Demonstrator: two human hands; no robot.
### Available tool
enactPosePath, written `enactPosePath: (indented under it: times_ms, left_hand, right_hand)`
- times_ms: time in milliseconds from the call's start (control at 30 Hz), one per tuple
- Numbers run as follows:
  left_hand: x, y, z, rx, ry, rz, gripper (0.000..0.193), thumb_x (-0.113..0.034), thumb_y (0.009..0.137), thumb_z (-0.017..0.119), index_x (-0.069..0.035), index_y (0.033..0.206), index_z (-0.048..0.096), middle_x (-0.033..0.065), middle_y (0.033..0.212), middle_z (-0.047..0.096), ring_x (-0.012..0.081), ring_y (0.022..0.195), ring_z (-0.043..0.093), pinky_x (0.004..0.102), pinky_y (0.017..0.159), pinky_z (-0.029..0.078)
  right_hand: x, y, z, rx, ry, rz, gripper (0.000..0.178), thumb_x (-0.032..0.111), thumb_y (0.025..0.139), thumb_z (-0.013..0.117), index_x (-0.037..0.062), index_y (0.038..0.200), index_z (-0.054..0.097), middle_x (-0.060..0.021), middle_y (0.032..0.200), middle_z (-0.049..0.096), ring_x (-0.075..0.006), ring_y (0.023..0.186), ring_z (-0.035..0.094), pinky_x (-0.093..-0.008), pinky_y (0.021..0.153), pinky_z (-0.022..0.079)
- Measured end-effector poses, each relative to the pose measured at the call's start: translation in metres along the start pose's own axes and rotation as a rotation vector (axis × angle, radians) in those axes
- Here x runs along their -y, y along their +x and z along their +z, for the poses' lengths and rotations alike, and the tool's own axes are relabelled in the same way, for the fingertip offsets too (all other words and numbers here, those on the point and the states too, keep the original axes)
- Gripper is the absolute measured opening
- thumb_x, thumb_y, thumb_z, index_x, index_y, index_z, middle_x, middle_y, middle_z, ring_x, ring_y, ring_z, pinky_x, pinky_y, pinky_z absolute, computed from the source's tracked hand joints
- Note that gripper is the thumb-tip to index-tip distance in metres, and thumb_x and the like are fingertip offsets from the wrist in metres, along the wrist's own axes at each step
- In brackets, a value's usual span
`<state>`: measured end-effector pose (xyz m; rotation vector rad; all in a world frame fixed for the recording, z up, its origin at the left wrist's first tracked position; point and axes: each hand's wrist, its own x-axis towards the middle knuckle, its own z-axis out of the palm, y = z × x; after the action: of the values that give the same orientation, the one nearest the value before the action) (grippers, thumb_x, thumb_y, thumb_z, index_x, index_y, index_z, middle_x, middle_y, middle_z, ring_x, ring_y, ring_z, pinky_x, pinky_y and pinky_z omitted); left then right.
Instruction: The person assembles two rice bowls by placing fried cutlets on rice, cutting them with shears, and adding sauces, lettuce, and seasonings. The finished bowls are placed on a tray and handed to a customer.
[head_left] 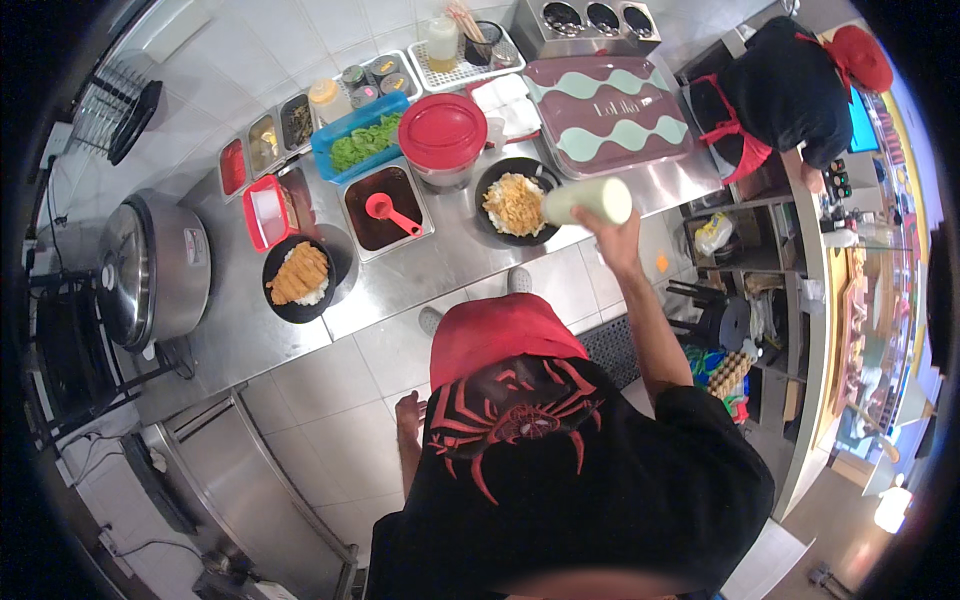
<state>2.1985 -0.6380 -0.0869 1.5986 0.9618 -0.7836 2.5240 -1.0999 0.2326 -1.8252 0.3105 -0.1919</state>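
My right hand (612, 232) is wrapped round a pale squeeze bottle (590, 202), tilted with its tip toward the bowl on its left. That black bowl (536, 238) holds white rice topped with golden shredded or chopped food (514, 203). Low at my left side, away from the counter, hangs my left hand (409, 410); its fingers are loosely apart and nothing shows in them. Farther left on the counter, a second black bowl (292, 312) holds rice under a sliced breaded cutlet (300, 274).
A steel pan of dark sauce (362, 228) with a red ladle (380, 207), a red-lidded tub (443, 135) and a blue tray of greens (325, 160) line the counter. A patterned tray (610, 115) lies right. A rice cooker (170, 265) stands left. Another person (780, 95) works at far right.
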Motion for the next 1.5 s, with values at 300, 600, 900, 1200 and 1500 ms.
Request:
enactPosePath:
  times_ms: [300,600,900,1200,1500]
  left_hand:
    - [-0.045,-0.024,-0.007,-0.024,-0.141,-0.102,0.052,-0.043,0.098,0.054,-0.001,0.129,0.053,0.0187,0.11,0.065,0.0302,0.093,0.068,0.0471,0.076,0.054]
    - [-0.037,-0.035,-0.008,0.019,0.026,-0.05,0.057,-0.043,0.099,0.053,-0.001,0.137,0.049,0.0213,0.12,0.064,0.0311,0.097,0.069,0.0477,0.079,0.055]
    - [-0.035,-0.037,-0.004,-0.023,-0.213,-0.16,0.055,-0.041,0.101,0.051,-0.003,0.14,0.047,0.0211,0.121,0.065,0.0318,0.099,0.069,0.0488,0.081,0.056]
    - [-0.032,-0.04,-0.004,-0.037,-0.232,-0.203,0.057,-0.041,0.1,0.051,-0.002,0.141,0.046,0.0213,0.12,0.065,0.0329,0.1,0.069,0.049,0.081,0.056]
    - [-0.023,-0.021,-0.016,-0.031,-0.292,-0.21,0.056,-0.042,0.1,0.051,-0.001,0.139,0.047,0.0217,0.121,0.065,0.033,0.1,0.069,0.0485,0.081,0.056]
  right_hand:
    - [-0.005,0.009,0.017,0.014,0.047,-0.03,0.036,0.009,0.082,0.081,-0.0044,0.113,0.068,-0.0112,0.105,0.072,-0.0188,0.094,0.069,-0.0336,0.084,0.056]
    - [0.007,0.01,0.031,0.017,0.071,0.028,0.034,0.01,0.082,0.08,-0.0035,0.112,0.069,-0.0107,0.103,0.072,-0.0169,0.092,0.068,-0.0316,0.081,0.055]
    - [0.005,0.013,0.045,0.002,0.075,0.017,0.035,0.009,0.082,0.081,-0.0032,0.112,0.068,-0.0102,0.102,0.072,-0.0166,0.089,0.069,-0.0309,0.074,0.058]
    - [0.005,0.018,0.065,0.0,0.157,-0.038,0.032,0.005,0.082,0.079,-0.0037,0.111,0.068,-0.0101,0.103,0.072,-0.0169,0.09,0.069,-0.0299,0.074,0.057]
    - [-0.002,0.02,0.08,0.031,0.065,-0.077,0.036,0.006,0.08,0.082,-0.0048,0.111,0.068,-0.0106,0.102,0.072,-0.0167,0.089,0.069,-0.0301,0.077,0.057]
